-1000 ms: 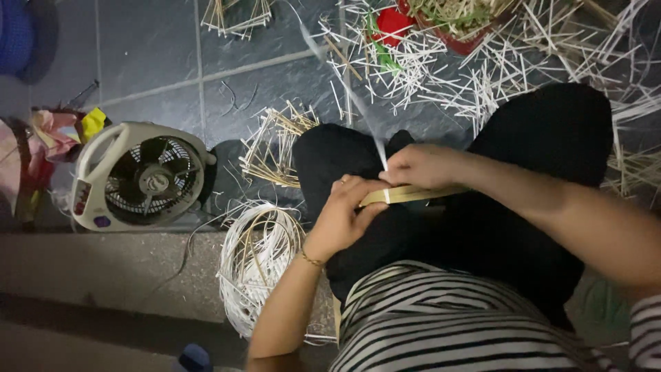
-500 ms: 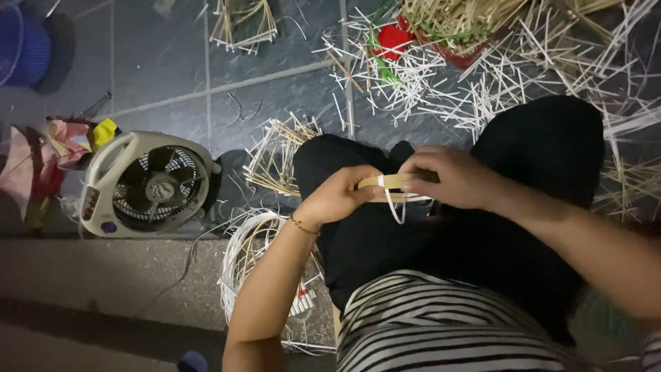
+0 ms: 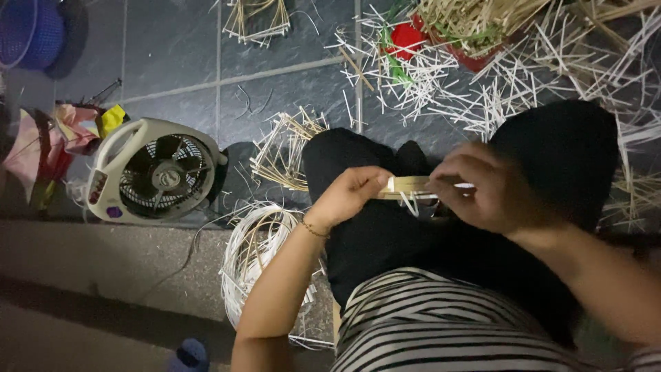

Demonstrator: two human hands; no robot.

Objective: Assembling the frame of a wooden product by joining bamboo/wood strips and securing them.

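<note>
Dark grey stone-tile floor (image 3: 172, 62) runs under and beyond both my hands. My lap in black trousers (image 3: 385, 241) sits directly beneath them; my black-and-white striped shirt (image 3: 441, 331) is nearer to me than the hands.

Beyond my right hand: wide scatter of pale cut bamboo slivers (image 3: 523, 96) across the floor, with a red plastic tray (image 3: 475, 55) of more sticks at its far edge.

Left of my left hand, well apart: small cream-coloured box fan (image 3: 155, 172) lying face-up on the floor. Past it, a crumpled pink-and-yellow cloth (image 3: 62, 131); far corner, a blue plastic basket (image 3: 31, 31).

Just below and left of my left wrist: coil of thin pale cane strips (image 3: 261, 255) on the floor. Just beyond the left hand: loose bundle of tan bamboo sticks (image 3: 286, 148).

Left hand (image 3: 351, 196): fingers closed, pinching the left end of a short flat pale bamboo strip (image 3: 410, 186). Thin gold bracelet (image 3: 313, 229) on that wrist.

Right hand (image 3: 482, 189): closed around the strip's right end, fingers curled over it. Blurred; cannot tell the exact finger placement.

Strip is level, held between both hands above my lap, clear of the trousers. A few thin fibres (image 3: 413, 204) hang off its underside between the hands.
</note>
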